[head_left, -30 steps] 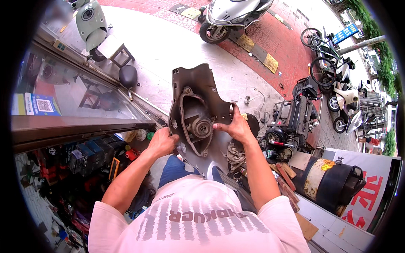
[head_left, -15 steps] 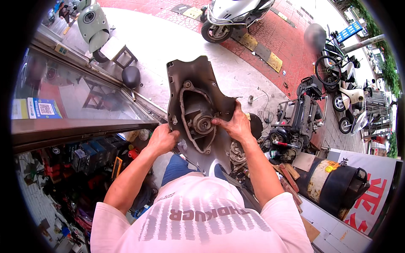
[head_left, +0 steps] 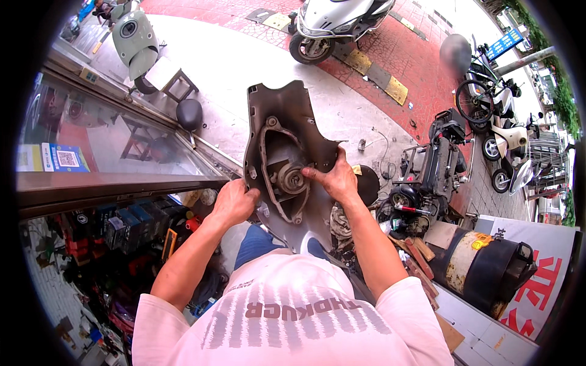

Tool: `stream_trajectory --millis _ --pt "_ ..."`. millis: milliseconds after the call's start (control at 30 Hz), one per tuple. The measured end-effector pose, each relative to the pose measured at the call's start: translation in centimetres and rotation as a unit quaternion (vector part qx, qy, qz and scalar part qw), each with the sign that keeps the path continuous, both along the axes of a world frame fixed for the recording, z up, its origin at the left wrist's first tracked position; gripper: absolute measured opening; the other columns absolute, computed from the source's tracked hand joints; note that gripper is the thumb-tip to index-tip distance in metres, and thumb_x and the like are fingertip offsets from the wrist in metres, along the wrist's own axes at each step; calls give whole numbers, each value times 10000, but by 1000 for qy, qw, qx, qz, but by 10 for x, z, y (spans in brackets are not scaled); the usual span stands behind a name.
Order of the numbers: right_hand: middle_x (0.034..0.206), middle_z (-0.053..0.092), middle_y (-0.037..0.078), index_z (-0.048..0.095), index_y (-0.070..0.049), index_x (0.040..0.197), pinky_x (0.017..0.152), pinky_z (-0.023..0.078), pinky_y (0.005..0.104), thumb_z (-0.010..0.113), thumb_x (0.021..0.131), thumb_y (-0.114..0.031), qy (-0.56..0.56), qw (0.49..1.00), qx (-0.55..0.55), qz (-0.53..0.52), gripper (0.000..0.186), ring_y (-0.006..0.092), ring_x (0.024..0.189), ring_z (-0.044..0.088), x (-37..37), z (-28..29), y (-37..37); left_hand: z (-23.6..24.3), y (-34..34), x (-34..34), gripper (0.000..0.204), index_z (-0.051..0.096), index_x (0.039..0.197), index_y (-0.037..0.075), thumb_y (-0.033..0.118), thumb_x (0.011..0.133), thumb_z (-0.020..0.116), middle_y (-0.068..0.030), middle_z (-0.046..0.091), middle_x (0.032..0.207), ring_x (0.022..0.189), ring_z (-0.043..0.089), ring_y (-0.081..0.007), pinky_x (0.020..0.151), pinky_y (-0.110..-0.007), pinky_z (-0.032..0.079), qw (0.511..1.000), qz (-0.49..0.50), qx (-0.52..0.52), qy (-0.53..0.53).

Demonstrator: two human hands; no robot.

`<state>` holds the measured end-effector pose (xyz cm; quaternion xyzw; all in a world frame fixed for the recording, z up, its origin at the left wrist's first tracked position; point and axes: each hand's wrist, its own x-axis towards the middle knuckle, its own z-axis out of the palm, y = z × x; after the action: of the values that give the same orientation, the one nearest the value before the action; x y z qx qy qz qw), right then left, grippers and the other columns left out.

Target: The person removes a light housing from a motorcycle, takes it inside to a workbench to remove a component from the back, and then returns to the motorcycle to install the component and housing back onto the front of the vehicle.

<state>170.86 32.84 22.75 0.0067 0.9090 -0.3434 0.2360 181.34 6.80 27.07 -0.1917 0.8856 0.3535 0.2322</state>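
Note:
A dark grey scooter front panel (head_left: 281,100), its hollow inner side facing me, is held up in front of my waist. A headlight housing (head_left: 268,152) with a rounded triangular rim is set into it. Near the housing's lower middle sits a round lamp socket (head_left: 293,179). My left hand (head_left: 234,202) is closed on the panel's left edge, fingers curled. My right hand (head_left: 337,179) grips the right edge, its thumb reaching inside and touching the socket's side. Most of the right fingers are hidden behind the panel.
A stripped scooter frame (head_left: 436,152) lies to the right, with wood strips (head_left: 421,265) and a rusty barrel (head_left: 467,262) nearer me. On the left are a glass door (head_left: 122,146) and stacked boxes (head_left: 137,219). Beyond stand a white scooter (head_left: 317,30) and a black round-topped seat (head_left: 190,112).
The panel has shifted slightly to the right in the view at its top. Both hands keep the same hold.

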Motion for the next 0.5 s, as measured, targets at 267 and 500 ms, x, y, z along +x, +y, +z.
stream_trajectory --millis 267,500 --pt "1563 403 369 -20 144 1628 1173 441 467 958 634 -610 67 985 54 147 1585 480 1414 497 7 -9 7 -10 -2 2 375 708 994 -88 272 916 636 -349 705 950 979 696 -500 875 -538 525 996 64 52 -41" --pt "1546 407 383 -60 144 1623 1174 432 498 953 645 -605 50 981 60 180 1595 491 1399 501 1 -19 3 -8 2 4 411 701 1025 -101 291 916 644 -339 716 923 985 715 -476 889 -505 534 983 131 95 -87"
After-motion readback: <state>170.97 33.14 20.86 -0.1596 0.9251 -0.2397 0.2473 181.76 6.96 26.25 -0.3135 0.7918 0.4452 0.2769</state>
